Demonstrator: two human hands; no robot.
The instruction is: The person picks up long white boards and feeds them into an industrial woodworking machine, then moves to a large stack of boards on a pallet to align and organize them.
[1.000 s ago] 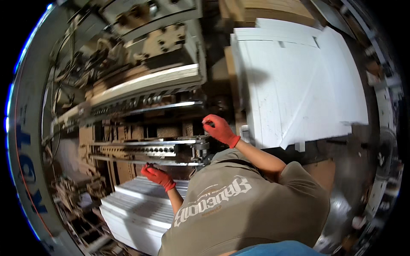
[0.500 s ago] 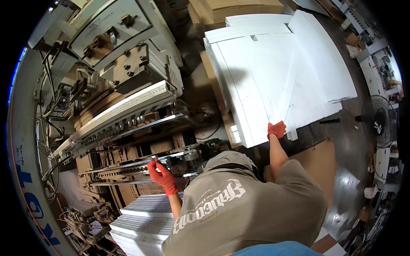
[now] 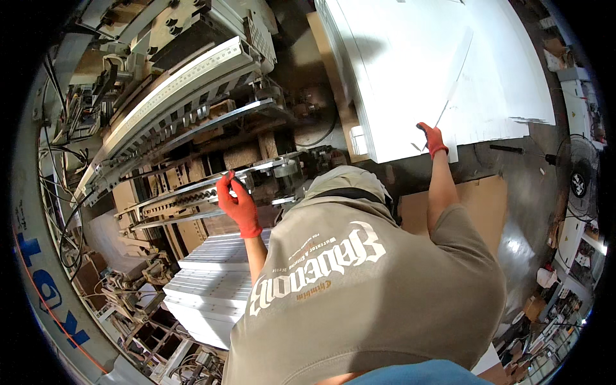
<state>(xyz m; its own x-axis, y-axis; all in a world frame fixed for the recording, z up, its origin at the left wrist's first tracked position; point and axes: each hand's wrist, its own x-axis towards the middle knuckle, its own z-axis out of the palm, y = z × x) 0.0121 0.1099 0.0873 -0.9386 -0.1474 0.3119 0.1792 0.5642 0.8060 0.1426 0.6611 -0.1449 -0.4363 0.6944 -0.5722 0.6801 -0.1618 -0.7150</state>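
A red glove with dark patches at the fingers covers my left hand (image 3: pixel 238 203). Its fingers are loosely bent and a little apart, beside the metal rails (image 3: pixel 186 192) of a machine; nothing shows in them. My right hand (image 3: pixel 434 138), in a matching red glove, is curled at the near side of a stack of large white panels (image 3: pixel 398 83). Beyond that hand, a thin slanting dark line crosses the top panel. Whatever its fingers grip, if anything, is hidden. A shorter stack of white boards (image 3: pixel 205 301) stands below my left forearm.
The machine, with a ruled beam (image 3: pixel 192 74), cables and rollers, fills the left side. Brown cardboard (image 3: pixel 478 208) lies under my right forearm. A black fan (image 3: pixel 579 183) stands at the right, near white cabinets (image 3: pixel 570 234).
The view has tilted, so the panels and machine sit higher in the picture. My right hand stays by the panels' near edge, its fingers looser; my left stays beside the rails.
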